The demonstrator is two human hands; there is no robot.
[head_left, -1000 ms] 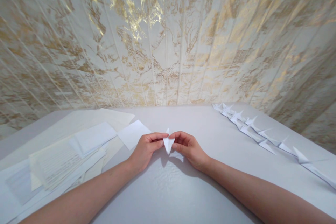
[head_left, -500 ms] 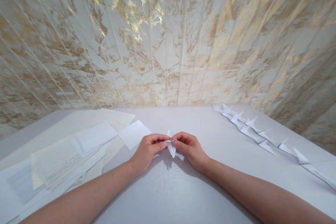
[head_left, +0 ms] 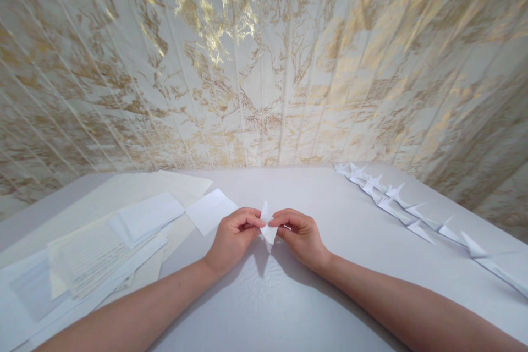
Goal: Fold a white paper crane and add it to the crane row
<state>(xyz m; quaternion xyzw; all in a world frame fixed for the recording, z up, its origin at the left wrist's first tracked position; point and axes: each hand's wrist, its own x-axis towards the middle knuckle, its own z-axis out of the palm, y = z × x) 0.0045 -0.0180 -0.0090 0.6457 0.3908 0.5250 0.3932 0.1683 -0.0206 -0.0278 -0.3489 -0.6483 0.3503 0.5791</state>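
Head view: we see the left hand and the right hand each closed in a pinch on one folded white paper piece. It sits midway between them, one tip projecting above the grip and one below, over the white table. Near the left hand we locate a square sheet; farther left, overlapping papers. Well apart, right, we note rows of folded figures. Behind hangs a gold-patterned curtain.

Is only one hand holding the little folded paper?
No, the left hand and the right hand both pinch the folded paper, one from each side.
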